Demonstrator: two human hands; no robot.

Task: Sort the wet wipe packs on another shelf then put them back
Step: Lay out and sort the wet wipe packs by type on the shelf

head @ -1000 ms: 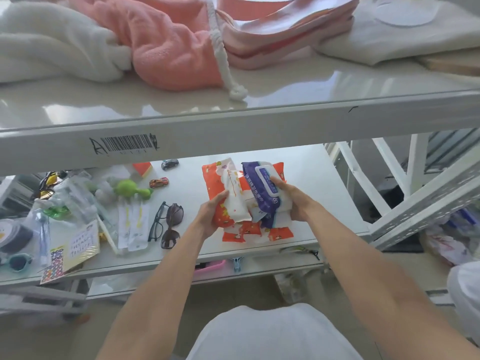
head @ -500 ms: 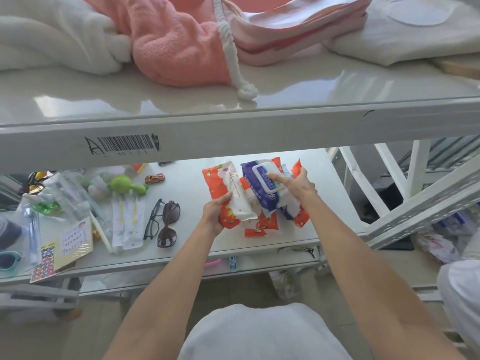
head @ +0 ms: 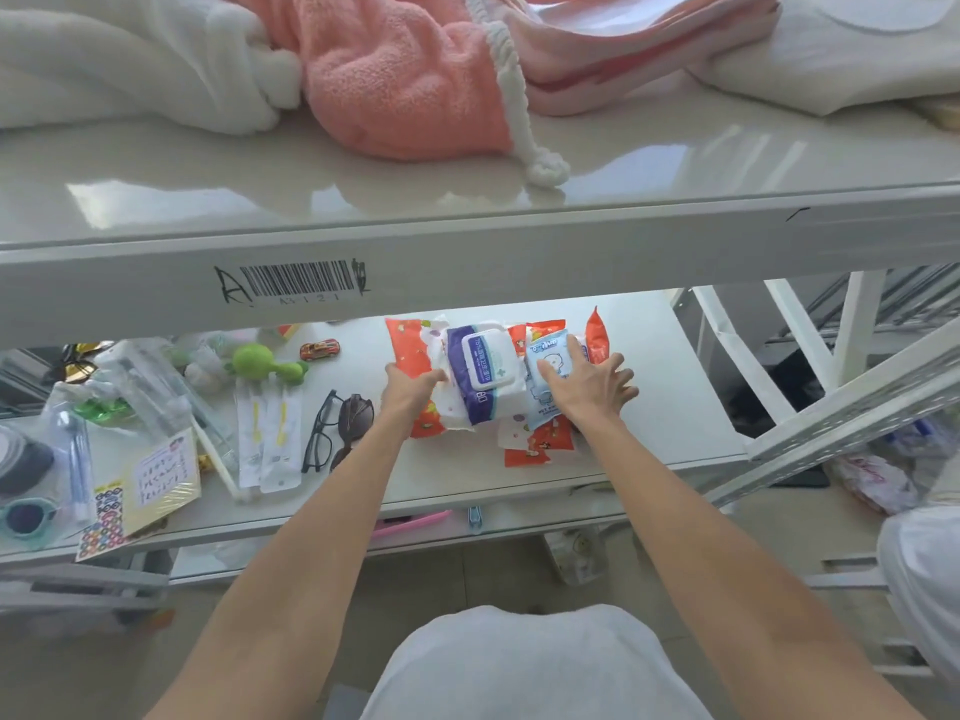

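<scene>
Head view looks down past two bare forearms to a white lower shelf [head: 649, 356], where a cluster of wet wipe packs lies near the right end. The left hand [head: 410, 389] presses against the left side of the cluster, its fingers curled onto an orange and white printed soft pack [head: 415, 356], though whether they actually pinch it cannot be told. Just beside it, in the middle, sits a purple and white wipe pack with a white flip lid [head: 485, 371], lying on top of the others. The right hand [head: 587, 389] rests palm down with fingers spread apart over a pale blue plastic wipe pack with a cartoon figure [head: 545, 376], flat on it rather than gripping. More small orange packs [head: 535, 444] poke out beneath and behind these. To the left on the same shelf lie black-framed glasses and dark sunglasses [head: 337, 428], a green plastic toy [head: 260, 363], a small orange toy car [head: 319, 349] and long white sachets [head: 267, 439]. Above, a glossy white upper shelf [head: 467, 200] carries a barcode label [head: 298, 283] on its front edge and holds a pink fluffy towel [head: 405, 85] beside white fabric [head: 130, 59].
</scene>
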